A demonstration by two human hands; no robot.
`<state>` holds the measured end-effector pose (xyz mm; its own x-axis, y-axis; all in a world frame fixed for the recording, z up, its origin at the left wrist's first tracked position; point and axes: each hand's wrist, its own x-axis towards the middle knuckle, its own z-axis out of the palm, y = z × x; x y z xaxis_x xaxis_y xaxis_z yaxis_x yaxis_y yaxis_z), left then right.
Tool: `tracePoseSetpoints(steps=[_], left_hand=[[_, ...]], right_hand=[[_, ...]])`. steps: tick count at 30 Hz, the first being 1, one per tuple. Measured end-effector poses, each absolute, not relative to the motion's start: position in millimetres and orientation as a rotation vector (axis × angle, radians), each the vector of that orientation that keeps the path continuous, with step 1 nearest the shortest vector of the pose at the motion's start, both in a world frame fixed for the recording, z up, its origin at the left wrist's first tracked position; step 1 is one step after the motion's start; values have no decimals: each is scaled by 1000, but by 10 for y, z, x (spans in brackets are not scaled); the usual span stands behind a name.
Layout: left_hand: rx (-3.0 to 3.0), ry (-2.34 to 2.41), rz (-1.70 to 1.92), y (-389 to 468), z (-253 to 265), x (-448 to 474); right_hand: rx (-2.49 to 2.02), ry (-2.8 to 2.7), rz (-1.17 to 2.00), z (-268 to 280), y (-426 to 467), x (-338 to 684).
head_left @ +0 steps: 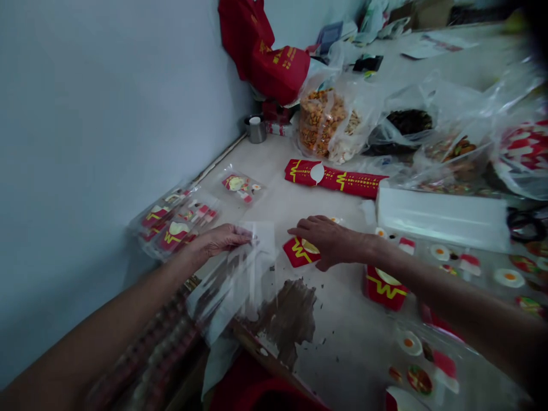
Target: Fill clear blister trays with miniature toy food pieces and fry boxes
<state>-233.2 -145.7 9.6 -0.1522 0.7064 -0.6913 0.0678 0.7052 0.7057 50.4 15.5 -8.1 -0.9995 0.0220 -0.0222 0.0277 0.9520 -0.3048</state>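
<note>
Here, left hand (226, 237): I see its fingers closed on a clear bag (261, 251), which hangs down over the near edge of the desk (351, 337).
Right hand (327, 237): its fingers bend over a red pouch (295, 254); from my camera I cannot tell whether they grip it.
Red pouch: just right of the clear bag, partly hidden by the right hand, its yellow zigzag facing me.
Filled packets (177, 228): they lie on the left by the wall, with a single packet (242, 185) apart on the far side.
Red roll (336, 177): lies beyond the right hand, left of a white stack (440, 217).
Peanut bag (323, 123): stands behind the red roll, right of a metal cup (257, 132).
Brown patch (291, 319): marks the desk's near side.
</note>
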Motion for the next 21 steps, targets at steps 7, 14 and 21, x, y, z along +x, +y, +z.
tracePoseSetpoints(steps=[7,14,21], left_hand=[[717,1735,785,-1517,119,-2043],[868,1916,970,-1531,206,-1759],[1085,2100,818,-1550,343,-1498]], right_hand=[[173,3110,-512,324,184,802],[361,3173,-453,624,203,1017],[703,3261,-10,820,31,856]])
